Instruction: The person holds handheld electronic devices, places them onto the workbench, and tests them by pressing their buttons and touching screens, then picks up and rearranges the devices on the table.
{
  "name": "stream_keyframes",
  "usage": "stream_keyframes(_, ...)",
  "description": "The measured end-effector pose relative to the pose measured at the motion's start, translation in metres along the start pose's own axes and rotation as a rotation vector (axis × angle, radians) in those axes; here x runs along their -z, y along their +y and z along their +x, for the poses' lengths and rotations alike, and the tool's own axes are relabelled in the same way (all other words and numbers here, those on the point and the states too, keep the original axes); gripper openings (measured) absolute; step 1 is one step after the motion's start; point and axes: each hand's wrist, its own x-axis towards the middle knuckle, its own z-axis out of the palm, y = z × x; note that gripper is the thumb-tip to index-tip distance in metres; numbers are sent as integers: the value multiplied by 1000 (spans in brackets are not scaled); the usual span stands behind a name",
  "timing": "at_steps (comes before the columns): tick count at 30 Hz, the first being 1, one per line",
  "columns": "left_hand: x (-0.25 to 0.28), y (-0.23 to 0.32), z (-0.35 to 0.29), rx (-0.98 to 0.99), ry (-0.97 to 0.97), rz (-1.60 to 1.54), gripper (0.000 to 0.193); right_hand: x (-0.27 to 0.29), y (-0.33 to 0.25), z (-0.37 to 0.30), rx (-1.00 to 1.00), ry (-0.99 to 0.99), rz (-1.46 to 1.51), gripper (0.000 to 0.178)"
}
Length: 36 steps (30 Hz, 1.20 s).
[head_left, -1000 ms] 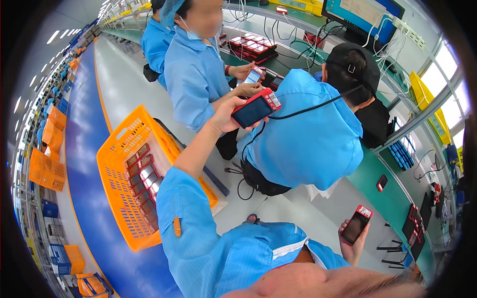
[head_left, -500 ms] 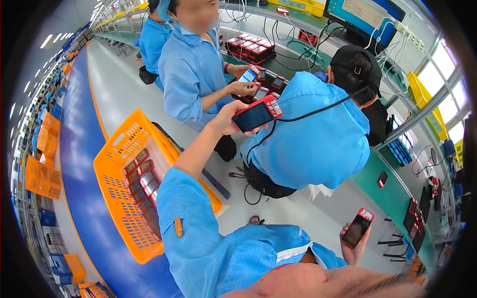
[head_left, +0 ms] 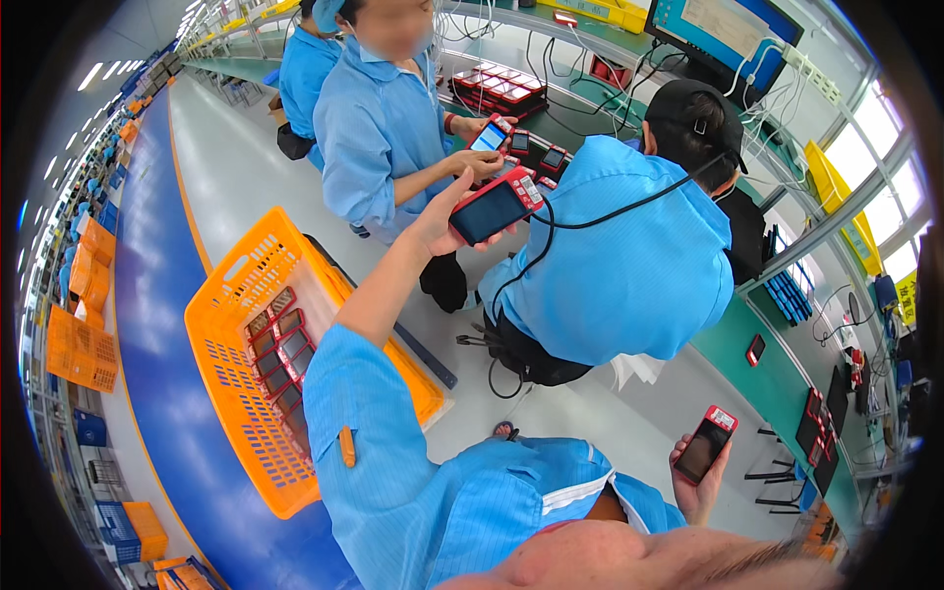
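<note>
My left hand (head_left: 440, 228), arm stretched forward, is closed around a red handheld terminal (head_left: 495, 209). Its dark screen faces up and a light label shows at one end. At the lower right, my right hand (head_left: 699, 489) grips a second red handheld terminal (head_left: 705, 447), held tilted with its dark screen in view. Left of my arm stands an orange plastic basket (head_left: 222, 346), with several red-edged terminals (head_left: 279, 360) lying in it. Beyond my left hand, a co-worker holds a similar terminal (head_left: 491, 137) with a lit screen.
A seated co-worker in a blue jacket (head_left: 615, 261) and black cap is close ahead, a black cable (head_left: 629, 221) crossing their back. Green workbenches (head_left: 744, 372) carry terminals, cables and a monitor (head_left: 726, 44). Stools (head_left: 782, 479) stand at right; a blue floor lane (head_left: 162, 295) runs at left.
My left hand and its terminal have shifted slightly left and away from me. The right hand keeps its terminal with hardly any movement. The seated co-worker's head has moved a little left.
</note>
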Motion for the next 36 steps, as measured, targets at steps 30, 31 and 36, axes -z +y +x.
stream_keyframes(30,-427,-379,94,409,-338,-564,57,172,-136,-67,172,-274,427,58)
stream_keyframes(31,-443,-400,98,439,-350,-560,57,194,-144,-77,182,-271,444,57)
stream_keyframes(36,-504,-492,117,670,-324,-634,53,292,-166,-124,313,-153,513,57)
